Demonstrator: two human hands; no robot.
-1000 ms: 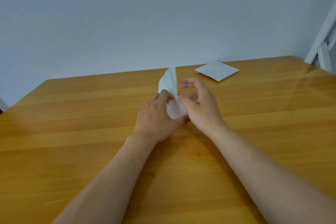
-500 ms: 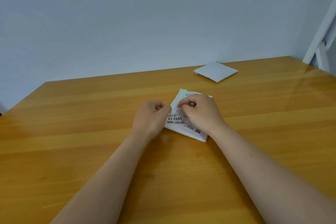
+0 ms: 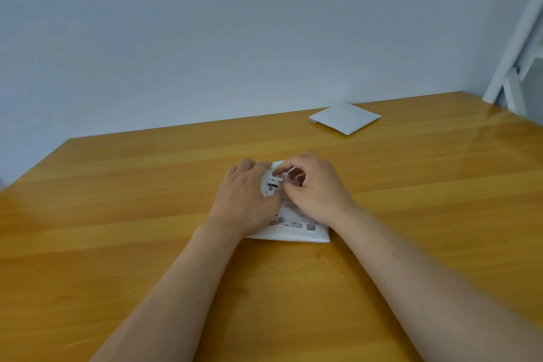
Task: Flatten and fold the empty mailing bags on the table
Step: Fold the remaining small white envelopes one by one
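Bag in hand: white mailing bag (image 3: 289, 231) with a printed shipping label and barcode, lying on the table just in front of the person, mid-table; its near edge sits flat on the wood, its far part is covered by both hands
Left hand: left hand (image 3: 245, 197) lies on the left part of the bag, fingers bent over its far left edge; it appears to hold that edge down, though whether the fingertips pinch the film is hidden
Right hand: right hand (image 3: 316, 188) sits on the right part, fingers curled, thumb and fingertips pinching the bag near the barcode
Handling: judged thin, light, soft plastic film; it should crease easily but spring back and slide on the glossy wood unless pressed; no stiffness to lean on; the label patch is likely the firmest area
Where to take hold: best at edges and corners, pinched between thumb and fingertips, one palm pinning the body flat while the other draws the fold over; then run along the crease to set it
Stage: seemingly mid-fold on this bag; trapped air or a slipping layer could skew the fold
Second bag: another white bag (image 3: 345, 117), already flat and squared, lies well apart toward the far right edge
Table: wooden table (image 3: 117, 214), smooth and shiny
Beyond: pale plain wall (image 3: 235, 23); white frame (image 3: 520, 47) at the far right
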